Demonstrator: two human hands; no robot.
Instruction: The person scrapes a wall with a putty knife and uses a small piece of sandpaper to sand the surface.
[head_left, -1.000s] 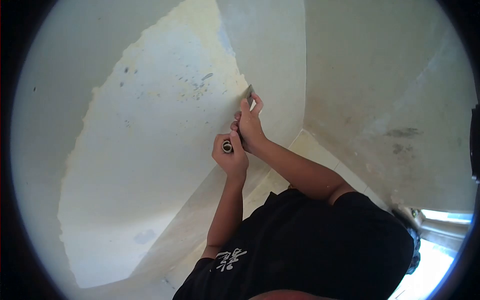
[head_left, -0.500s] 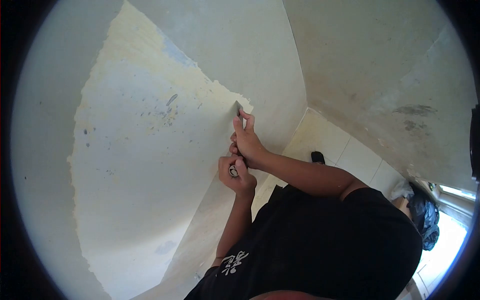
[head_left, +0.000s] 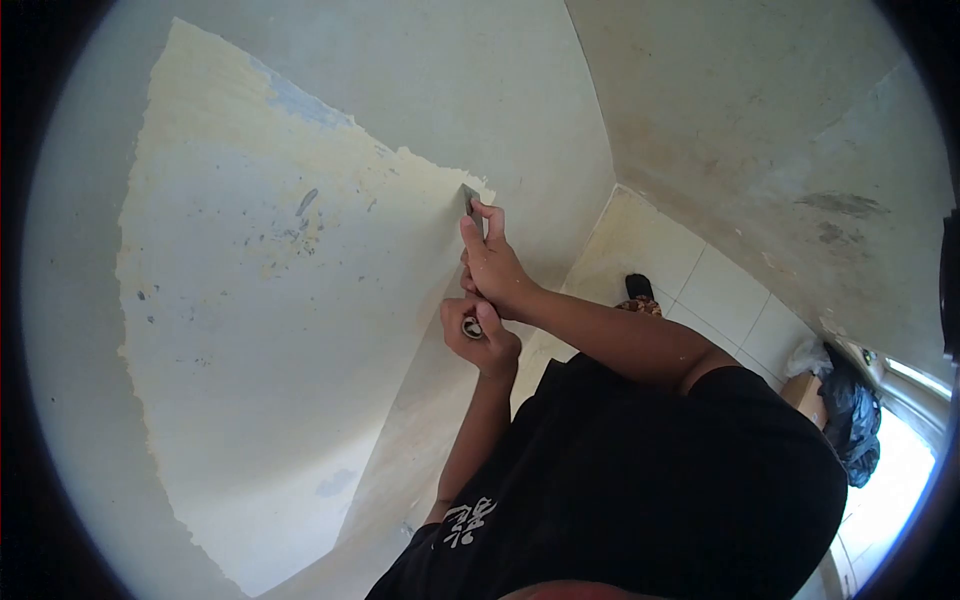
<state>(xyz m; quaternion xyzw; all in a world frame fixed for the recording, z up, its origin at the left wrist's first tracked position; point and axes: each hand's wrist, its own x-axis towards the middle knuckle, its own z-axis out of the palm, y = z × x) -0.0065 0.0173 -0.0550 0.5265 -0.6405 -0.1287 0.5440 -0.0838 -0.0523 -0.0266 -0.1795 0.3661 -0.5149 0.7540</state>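
Note:
A scraper with a flat metal blade [head_left: 467,192] meets the wall at the right corner of a large bared patch [head_left: 270,330]. My right hand [head_left: 492,268] is closed on its shaft, with the thumb and a finger pressed near the blade. Just below, my left hand [head_left: 482,335] wraps round the handle, whose round metal end [head_left: 472,327] shows in the fist. The two hands touch, and most of the handle is hidden by them. Pale yellow, ragged edges and small dark marks show on the patch.
Grey-green coating [head_left: 420,70] surrounds the patch. A second, stained wall [head_left: 760,130] meets this one at a corner on the right. Light floor tiles [head_left: 690,275] lie below, with a dark shoe [head_left: 638,287]. Black plastic bags [head_left: 852,405] and a cardboard box [head_left: 803,398] stand at far right.
The view has shifted, so the patch sits further left. Both hands and the scraper have moved slightly along the patch's edge, with the same grip. More of the leg above the shoe shows.

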